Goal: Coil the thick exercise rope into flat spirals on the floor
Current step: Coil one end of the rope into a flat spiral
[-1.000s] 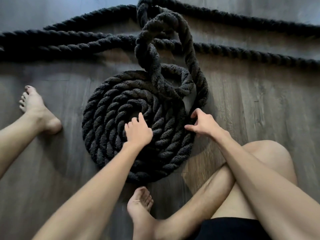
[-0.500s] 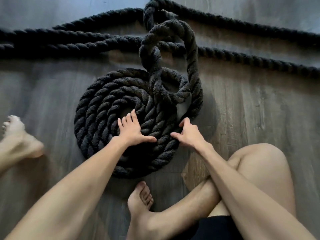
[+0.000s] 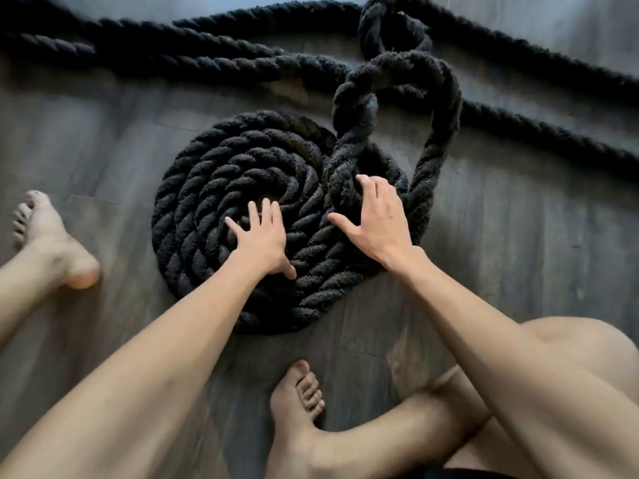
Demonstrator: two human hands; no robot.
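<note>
A person sits on a dark wood-plank floor (image 3: 518,254), seen from above, both bare arms reaching forward; at far left a bare foot (image 3: 45,236) rests on the boards, clear of the rope. Centre-left lies the spiral (image 3: 214,188), several turns of thick black exercise rope (image 3: 242,63) wound flat and snug against each other; the left hand (image 3: 262,242) presses palm-down on its near turns, fingers spread apart, gripping nothing. Just right of it the right hand (image 3: 378,219) lies flat and open on the spiral's right side, fingertips touching a raised twisted loop (image 3: 397,74) that stands up off the coil and doubles over itself. Beyond, long straight runs of rope cross the floor from left to right, uncoiled. As a judgement: one spiral is partly built; the twisted loop needs untwisting and laying down; most of the rope is left to wind.
</note>
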